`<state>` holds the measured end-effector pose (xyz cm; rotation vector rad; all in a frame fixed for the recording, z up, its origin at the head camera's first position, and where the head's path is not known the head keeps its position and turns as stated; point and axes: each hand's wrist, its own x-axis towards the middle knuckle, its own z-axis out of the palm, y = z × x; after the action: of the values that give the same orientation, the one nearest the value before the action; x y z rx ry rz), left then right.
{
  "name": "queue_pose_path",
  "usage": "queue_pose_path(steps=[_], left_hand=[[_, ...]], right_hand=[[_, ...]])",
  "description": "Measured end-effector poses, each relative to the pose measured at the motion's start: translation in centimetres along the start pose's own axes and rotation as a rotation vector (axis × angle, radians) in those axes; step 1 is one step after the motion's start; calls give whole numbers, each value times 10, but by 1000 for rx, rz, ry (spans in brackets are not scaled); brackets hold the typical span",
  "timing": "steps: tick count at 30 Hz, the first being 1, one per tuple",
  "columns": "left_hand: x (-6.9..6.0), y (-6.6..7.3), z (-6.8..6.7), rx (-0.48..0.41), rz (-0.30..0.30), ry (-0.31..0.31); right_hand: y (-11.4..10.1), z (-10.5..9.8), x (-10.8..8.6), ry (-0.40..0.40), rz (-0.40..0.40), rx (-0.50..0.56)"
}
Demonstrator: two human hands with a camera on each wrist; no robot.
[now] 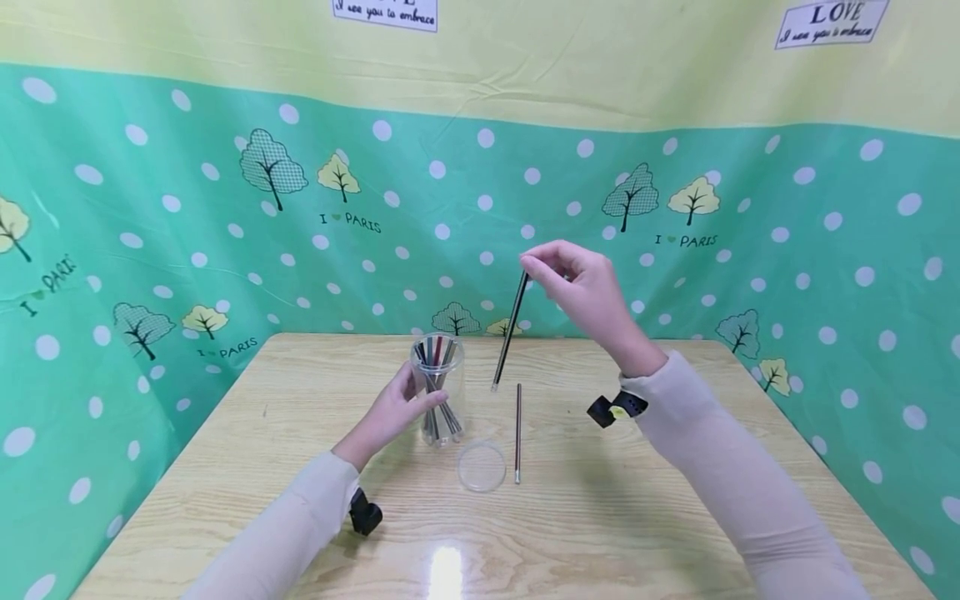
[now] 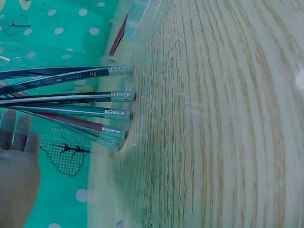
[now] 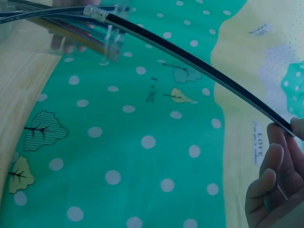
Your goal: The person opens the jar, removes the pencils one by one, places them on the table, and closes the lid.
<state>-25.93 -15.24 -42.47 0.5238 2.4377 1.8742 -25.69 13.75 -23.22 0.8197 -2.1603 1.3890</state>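
Observation:
My left hand (image 1: 393, 414) grips a clear plastic jar (image 1: 455, 392) that stands upright on the table. Inside the jar are several pencils (image 2: 90, 97), their metal-banded eraser ends down at the bottom. Raised to the right of the jar, my right hand (image 1: 581, 287) pinches one dark pencil (image 1: 510, 331) near its upper end, between thumb and fingertips. That pencil hangs at a slant, eraser end (image 3: 97, 13) downward, apart from the jar and the table. A second, dark red pencil (image 1: 518, 433) lies on the table, right of the jar.
A round clear lid (image 1: 482, 466) lies flat just in front of the jar, beside the loose pencil. The light wooden table (image 1: 300, 392) ends at a green and yellow patterned curtain (image 1: 480, 192) behind and at both sides.

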Motion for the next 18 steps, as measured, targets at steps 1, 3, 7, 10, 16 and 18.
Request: queue_pose_path(steps=[1,3,7,10,16,18], left_hand=[[0,-1,0,0,1,1],[0,-2,0,-2,3,1],[-2,3,1,-14,-9,2],[-2,6,1,-29,-17,4],[-1,3,1,-34,-28,11],[-1,3,0,-29,-32,12]], right_hand=[[3,-1,-1,-8,27,0],[13,-2,-3,-22,79,1],[40,-3,-6,-43,190,17],[54,-3,-8,-59,276,17],[80,-1,-13,-80,385,51],[89,1,-16,-89,414,68]])
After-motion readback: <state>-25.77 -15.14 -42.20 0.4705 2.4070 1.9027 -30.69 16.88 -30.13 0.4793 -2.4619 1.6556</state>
